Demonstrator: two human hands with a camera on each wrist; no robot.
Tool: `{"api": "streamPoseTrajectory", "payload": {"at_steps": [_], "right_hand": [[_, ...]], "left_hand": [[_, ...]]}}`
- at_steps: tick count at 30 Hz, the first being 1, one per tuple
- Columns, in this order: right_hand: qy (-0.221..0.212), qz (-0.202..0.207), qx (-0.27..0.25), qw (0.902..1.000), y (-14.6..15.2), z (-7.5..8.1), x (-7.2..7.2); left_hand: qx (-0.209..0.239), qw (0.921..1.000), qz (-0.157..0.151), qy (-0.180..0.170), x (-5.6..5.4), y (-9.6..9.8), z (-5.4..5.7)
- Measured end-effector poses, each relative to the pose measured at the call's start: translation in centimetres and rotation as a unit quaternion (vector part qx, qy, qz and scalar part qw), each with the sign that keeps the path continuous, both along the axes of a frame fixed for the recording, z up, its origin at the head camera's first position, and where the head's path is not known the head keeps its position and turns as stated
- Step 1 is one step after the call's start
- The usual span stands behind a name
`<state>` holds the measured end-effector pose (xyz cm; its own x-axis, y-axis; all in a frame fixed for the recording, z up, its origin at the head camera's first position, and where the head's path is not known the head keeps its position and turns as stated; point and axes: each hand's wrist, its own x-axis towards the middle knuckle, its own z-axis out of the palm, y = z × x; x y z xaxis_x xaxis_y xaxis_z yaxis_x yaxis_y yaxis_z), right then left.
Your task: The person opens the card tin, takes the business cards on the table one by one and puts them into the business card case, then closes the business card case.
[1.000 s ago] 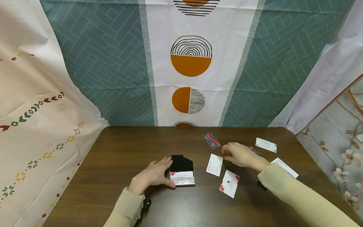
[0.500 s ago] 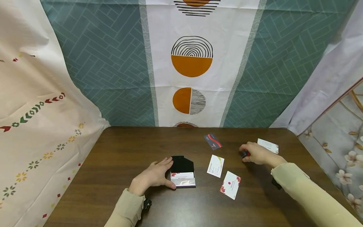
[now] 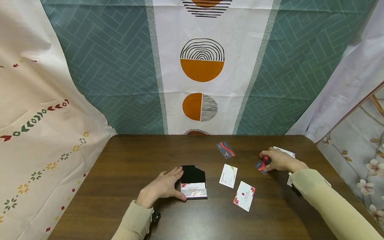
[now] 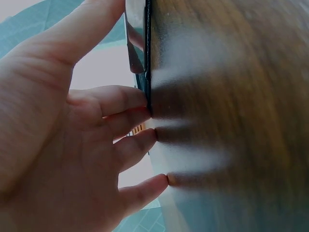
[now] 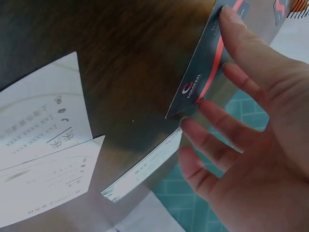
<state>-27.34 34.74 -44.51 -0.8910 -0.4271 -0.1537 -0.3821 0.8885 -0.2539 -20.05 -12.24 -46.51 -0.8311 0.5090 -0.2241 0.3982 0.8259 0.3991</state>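
Observation:
My left hand point(image 3: 162, 186) rests at the left side of an opened business card case point(image 3: 193, 194), which has a silvery front, a raised black flap and a white card inside. Its thumb lies at the near corner and its fingertips touch the flap edge and tabletop, fairly straight in the left wrist view. At the right, my right hand point(image 3: 281, 160) has thumb and fingers at opposite edges of a dark business card point(image 5: 207, 67) with a red stripe. The thumb lies over one long edge. In the head view the hand covers part of that card.
A second dark card point(image 3: 225, 150) lies toward the back. Two white cards, one with a yellow-green curve point(image 3: 228, 175) and one with red flowers point(image 3: 244, 196), lie between the hands. Another white card point(image 3: 286, 151) is partly behind my right hand; the right wrist view shows overlapping white cards point(image 5: 43, 113).
My right hand has moved rightward from beside the yellow-green-curved card to the dark card, which now shows more between thumb and fingers. The left hand and the card case have stayed in place.

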Motion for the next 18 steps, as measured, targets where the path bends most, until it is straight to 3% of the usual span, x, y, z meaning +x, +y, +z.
{"api": "streamPoseTrajectory", "payload": {"at_steps": [10, 18], "right_hand": [[0.029, 0.024, -0.036, 0.9986, 0.8, -0.9, -0.1], [0.012, -0.006, -0.016, 0.9998, 1.0, -1.0, 0.8]], "left_hand": [[-0.001, 1.0000, 0.002, -0.001, 0.0, -0.1, -0.1], [0.004, 1.0000, 0.002, 0.000, 0.0, 0.0, 0.0]]}}
